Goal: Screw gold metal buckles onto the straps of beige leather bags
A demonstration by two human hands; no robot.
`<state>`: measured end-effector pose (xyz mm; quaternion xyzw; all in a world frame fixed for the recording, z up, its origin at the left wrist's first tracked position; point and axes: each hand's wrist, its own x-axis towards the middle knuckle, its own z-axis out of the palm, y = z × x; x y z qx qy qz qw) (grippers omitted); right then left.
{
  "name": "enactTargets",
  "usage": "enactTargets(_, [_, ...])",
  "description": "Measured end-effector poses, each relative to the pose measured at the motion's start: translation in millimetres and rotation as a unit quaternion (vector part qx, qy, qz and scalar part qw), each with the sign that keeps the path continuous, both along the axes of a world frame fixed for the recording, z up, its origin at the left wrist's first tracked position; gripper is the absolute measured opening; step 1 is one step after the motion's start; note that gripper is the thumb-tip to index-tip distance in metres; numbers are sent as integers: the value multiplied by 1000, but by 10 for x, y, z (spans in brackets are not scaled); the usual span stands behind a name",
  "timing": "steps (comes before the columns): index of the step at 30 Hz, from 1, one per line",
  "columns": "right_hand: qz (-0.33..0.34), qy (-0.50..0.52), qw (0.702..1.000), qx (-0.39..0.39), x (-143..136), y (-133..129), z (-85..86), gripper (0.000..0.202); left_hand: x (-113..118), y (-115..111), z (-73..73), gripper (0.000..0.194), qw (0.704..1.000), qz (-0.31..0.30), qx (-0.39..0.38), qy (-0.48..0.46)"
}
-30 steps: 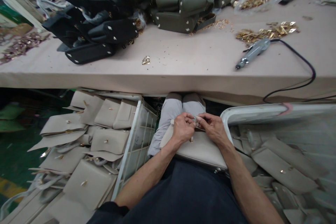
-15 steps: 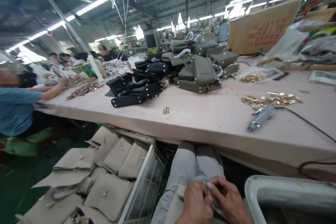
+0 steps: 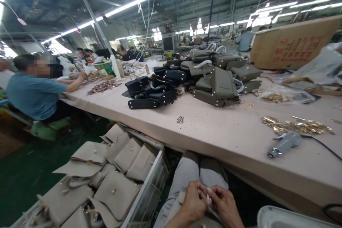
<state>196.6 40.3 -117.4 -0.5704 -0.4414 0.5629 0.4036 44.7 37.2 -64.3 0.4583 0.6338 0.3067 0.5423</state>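
On my lap lies a beige leather handbag [image 3: 175, 205], mostly covered by my hands and forearms. My left hand [image 3: 194, 196] is closed, its fingertips pinching a part of the bag. Closed as well, my right hand [image 3: 222, 199] meets it from the right, fingertips almost touching the left ones. A small pale, shiny piece [image 3: 208, 197] shows between the fingertips; its kind is too small to make out. Left of my knees, a white plastic crate [image 3: 149, 181] is heaped with similar beige bags [image 3: 114, 188] bearing small metal fittings.
Across the table [image 3: 213, 131] lie black bags [image 3: 152, 92], olive bags [image 3: 217, 82], gold hardware [image 3: 296, 125] and a plastic-wrapped power screwdriver [image 3: 284, 145] with a cord. A white bin [image 3: 280, 217] stands at my right. A person in a blue shirt [image 3: 34, 92] sits at left.
The view has turned left and tilted, so the table's contents appear farther right and the seated person shows more fully. My hands remain together over the lap, fingertips slightly shifted.
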Motion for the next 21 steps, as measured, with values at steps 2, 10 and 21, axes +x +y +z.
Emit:
enactTargets(2, [-2, 22, 1000, -22, -67, 77, 0, 51, -34, 39, -74, 26, 1000, 15, -7, -24])
enactTargets(10, [-6, 56, 993, -107, -323, 342, 35, 53, -180, 129, -299, 17, 999, 24, 30, 27])
enactTargets(21, [61, -319, 929, 179, -461, 615, 687, 28, -245, 242, -435, 14, 997, 71, -10, 37])
